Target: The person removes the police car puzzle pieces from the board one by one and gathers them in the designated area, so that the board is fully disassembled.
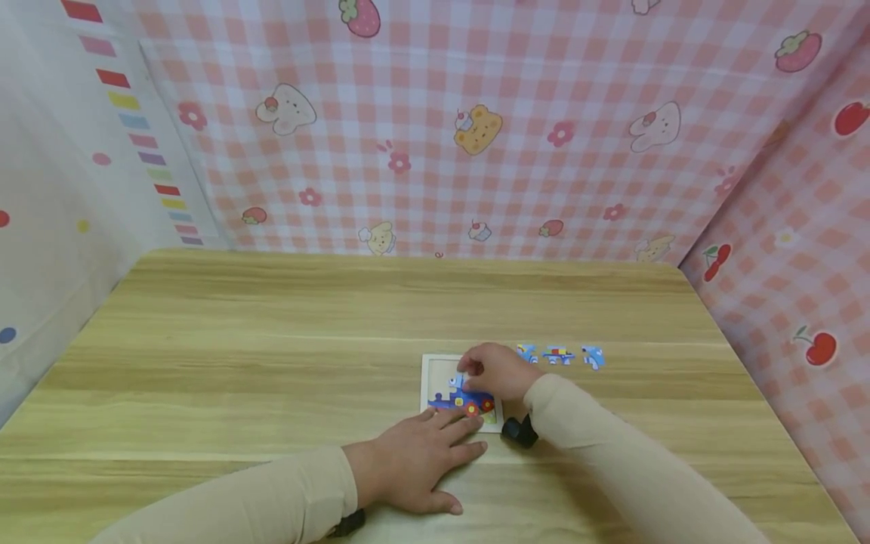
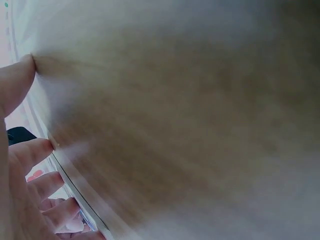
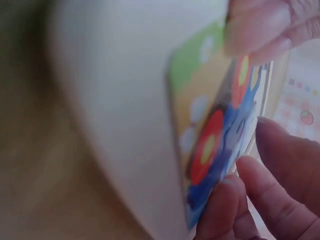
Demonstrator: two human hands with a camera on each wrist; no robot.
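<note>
A white-framed puzzle board lies on the wooden table, its lower part filled with joined blue pieces with red and yellow wheels. Spread flat, my left hand rests its fingertips on the board's near edge; the left wrist view shows these fingers along the rim. My right hand pinches a light blue piece over the middle of the board. In the right wrist view the right fingers are bent beside the blue part, and the pinched piece is mostly hidden.
Three loose puzzle pieces, a left one, a middle one and a right one, lie in a row beyond my right forearm. Black wrist devices show under both wrists. A pink checked cloth hangs behind the wooden table.
</note>
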